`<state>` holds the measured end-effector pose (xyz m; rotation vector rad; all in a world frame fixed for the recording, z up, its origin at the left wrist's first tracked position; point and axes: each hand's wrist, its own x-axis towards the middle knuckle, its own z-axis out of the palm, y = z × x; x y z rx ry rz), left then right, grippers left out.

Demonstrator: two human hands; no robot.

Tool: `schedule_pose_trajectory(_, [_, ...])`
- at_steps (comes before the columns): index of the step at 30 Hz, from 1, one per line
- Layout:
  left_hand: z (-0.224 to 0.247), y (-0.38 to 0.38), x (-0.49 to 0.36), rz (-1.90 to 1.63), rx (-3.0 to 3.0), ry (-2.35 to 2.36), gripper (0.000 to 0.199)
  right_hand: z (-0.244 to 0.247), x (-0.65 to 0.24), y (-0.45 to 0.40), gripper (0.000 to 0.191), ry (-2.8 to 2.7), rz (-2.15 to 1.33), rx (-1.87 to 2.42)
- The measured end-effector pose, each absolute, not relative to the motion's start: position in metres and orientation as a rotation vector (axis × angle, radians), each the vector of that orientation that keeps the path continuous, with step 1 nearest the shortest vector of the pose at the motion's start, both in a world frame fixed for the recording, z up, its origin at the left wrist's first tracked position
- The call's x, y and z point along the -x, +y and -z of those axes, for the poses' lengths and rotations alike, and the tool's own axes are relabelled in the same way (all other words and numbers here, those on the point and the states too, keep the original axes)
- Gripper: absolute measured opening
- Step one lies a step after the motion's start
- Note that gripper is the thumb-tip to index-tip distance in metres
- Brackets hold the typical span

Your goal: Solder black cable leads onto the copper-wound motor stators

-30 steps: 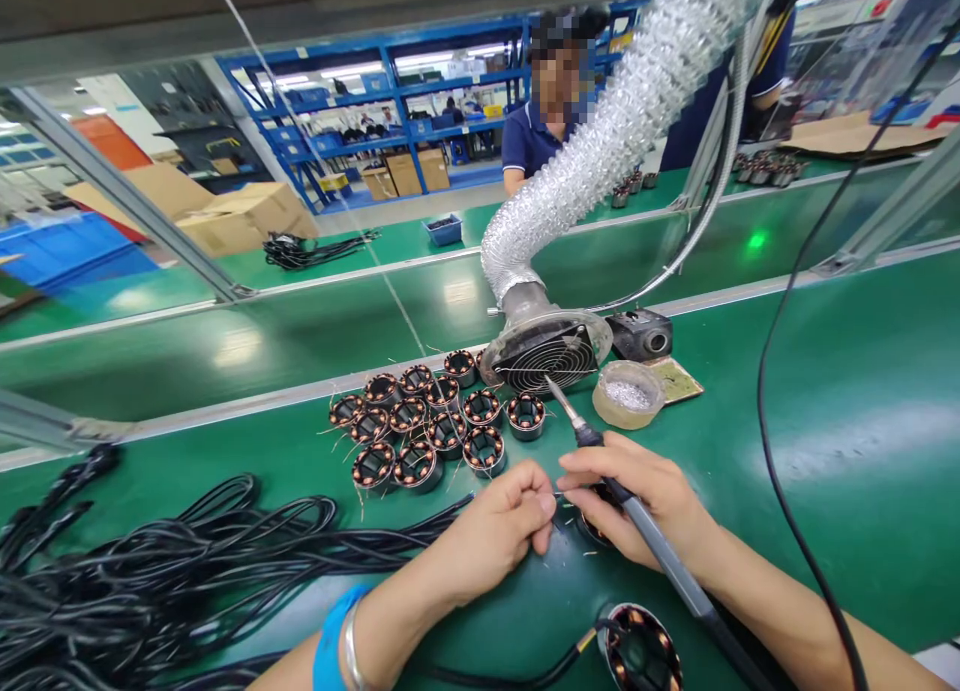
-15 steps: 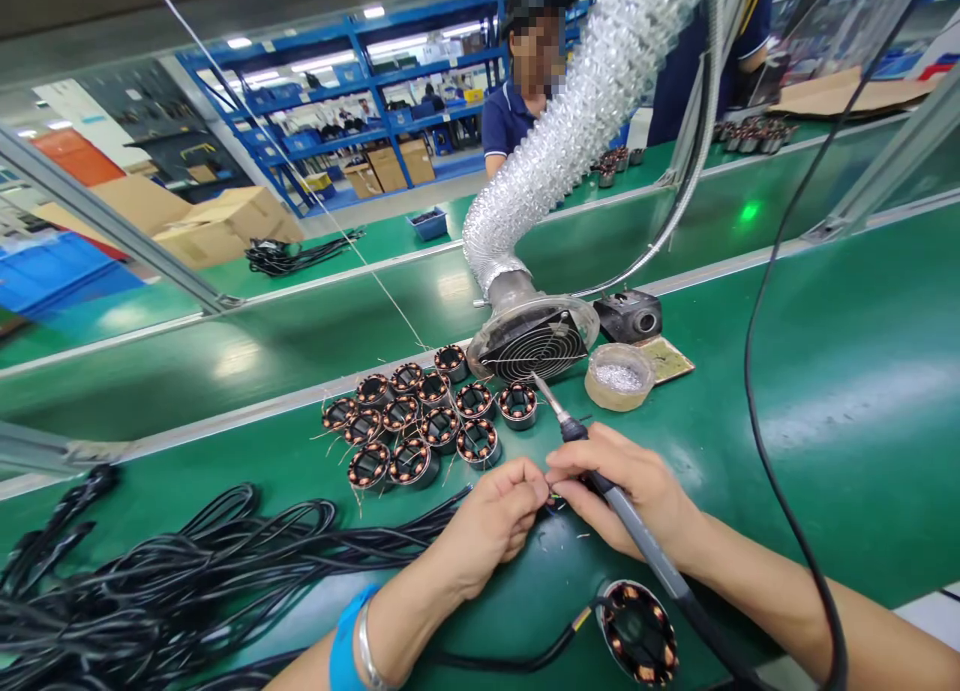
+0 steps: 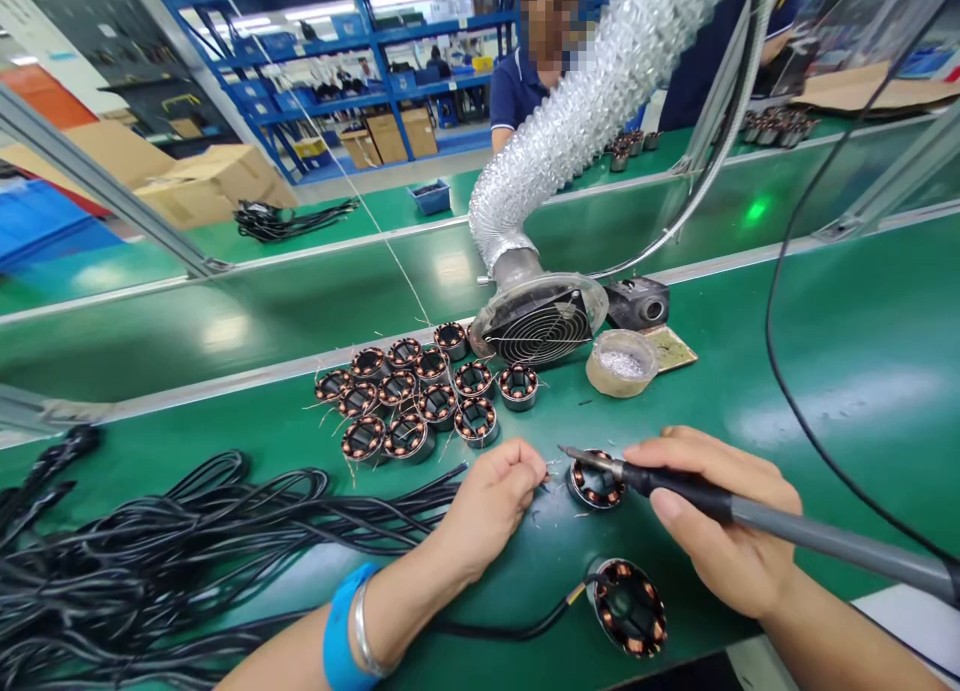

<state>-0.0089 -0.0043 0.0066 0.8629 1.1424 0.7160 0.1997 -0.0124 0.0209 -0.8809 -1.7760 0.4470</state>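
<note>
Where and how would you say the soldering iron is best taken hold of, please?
The soldering iron is probably best gripped on its black sleeve, from the right: its pointed metal tip points left, its grey handle extends rightward.

The scene is viewed from a head-worn camera, directed forward and down over the green bench (image 3: 862, 371). The round hood (image 3: 540, 321), taken as landmark, is framed near centre. Below the hood, at close range, the left hand (image 3: 491, 501) and right hand (image 3: 750, 561) are recorded, both forearms (image 3: 420, 583) being cut by the lower edge. Above and behind the hood, well farther off, blue shelving (image 3: 384, 71) is taken in
</note>
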Motion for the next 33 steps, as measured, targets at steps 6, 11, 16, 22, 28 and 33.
schedule_pose_trajectory(6, [-0.0049, -0.0060, 0.0089, -0.730, -0.939, 1.153, 0.024, -0.0171, -0.2001, -0.0089, 0.013, -1.752, -0.498, 0.881])
schedule_pose_trajectory(11, [-0.0039, -0.0051, 0.0093, -0.740, -0.964, 1.147, 0.022, -0.0164, -0.2027, -0.0083, 0.014, -1.736, -0.505, 0.884])
schedule_pose_trajectory(16, [-0.0025, -0.0042, 0.0099, -0.735, -0.980, 1.147, 0.021, -0.0160, -0.2037, -0.0080, 0.013, -1.741, -0.504, 0.904])
schedule_pose_trajectory(22, [-0.0008, -0.0048, 0.0099, -0.734, -1.001, 1.145, 0.020, -0.0166, -0.2029, -0.0079, 0.013, -1.720, -0.504, 0.915])
schedule_pose_trajectory(28, [0.0000, -0.0043, 0.0095, -0.735, -1.019, 1.148, 0.021, -0.0170, -0.2027, -0.0077, 0.013, -1.722, -0.528, 0.913])
schedule_pose_trajectory(33, [0.0015, -0.0036, 0.0098, -0.734, -1.026, 1.145, 0.022, -0.0188, -0.2000, -0.0076, 0.013, -1.709, -0.540, 0.910])
